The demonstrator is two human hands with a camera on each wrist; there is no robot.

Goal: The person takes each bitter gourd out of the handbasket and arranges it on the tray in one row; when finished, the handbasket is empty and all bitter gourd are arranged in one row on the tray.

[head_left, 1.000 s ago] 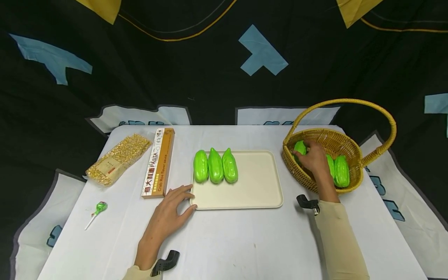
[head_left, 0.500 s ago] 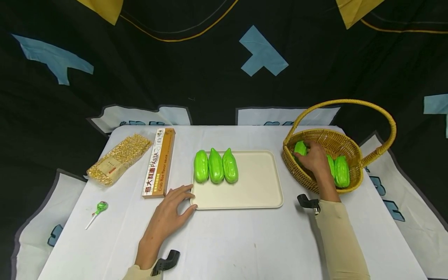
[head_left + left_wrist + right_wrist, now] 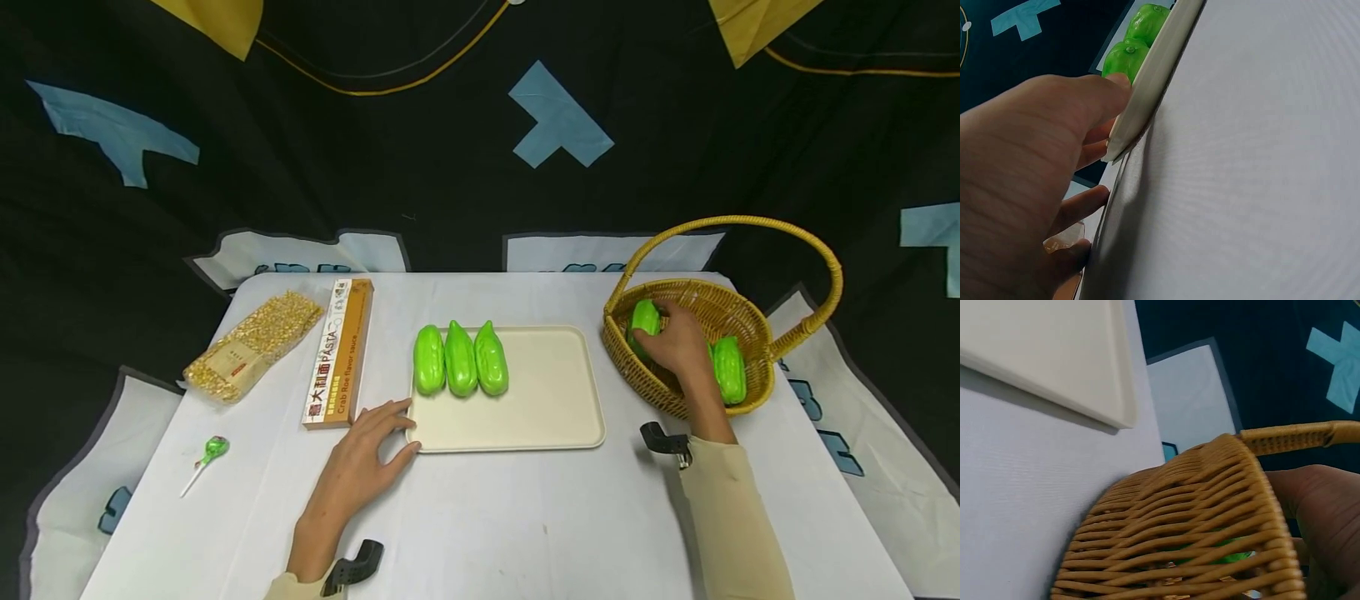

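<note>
My left hand [image 3: 363,462] rests on the table, its fingers and thumb touching the left edge and near-left corner of a cream tray [image 3: 540,392]. In the left wrist view the thumb lies against the tray's rim [image 3: 1147,94]. Three glossy green ridged vegetables, one of them [image 3: 461,358] pointed, lie side by side on the tray's left part. My right hand [image 3: 682,342] reaches into a wicker basket [image 3: 622,367] and grips a green ridged vegetable [image 3: 643,317] at its left side. The basket wall hides most of this hand in the right wrist view. More green vegetables [image 3: 729,371] lie beside it, partly hidden.
Left of the tray lie a pasta box [image 3: 339,354] and a bag of yellow kernels [image 3: 255,346]. A green lollipop [image 3: 215,448] lies nearer the front left. The basket's tall handle [image 3: 750,221] arches above it. A black cloth [image 3: 450,183] hangs behind the table.
The vegetable under my right hand has turned a little and shows more of itself. The right hand has shifted slightly. My left hand stays at the tray, and the head view has moved slightly.
</note>
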